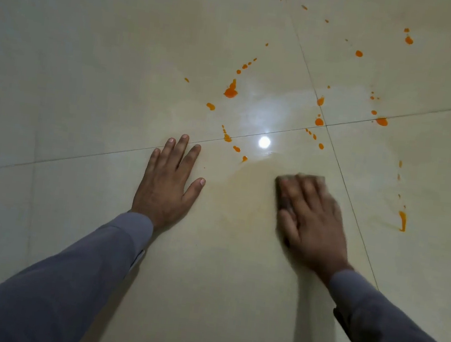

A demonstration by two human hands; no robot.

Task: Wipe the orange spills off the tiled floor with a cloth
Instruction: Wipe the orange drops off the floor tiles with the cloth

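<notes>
My right hand point(312, 219) lies flat on a small dark cloth point(283, 192), pressing it onto the cream tiled floor point(89, 66); only the cloth's left and far edges peek out from under my fingers, and the hand is blurred. A faint yellow-orange smear point(247, 191) spreads on the tile just left of the cloth. My left hand point(170, 180) rests palm down on the floor, fingers spread, holding nothing. Orange spills dot the tiles beyond both hands: a big blob point(231, 91), drops near the tile joint point(319, 122), and a streak point(402, 220) to the right.
Dark grout lines point(368, 119) cross just beyond my hands. A ceiling light's bright reflection point(264, 142) glares on the glossy tile. More orange drops point(408, 40) lie scattered toward the far right. My grey sleeves point(65, 287) fill the lower corners.
</notes>
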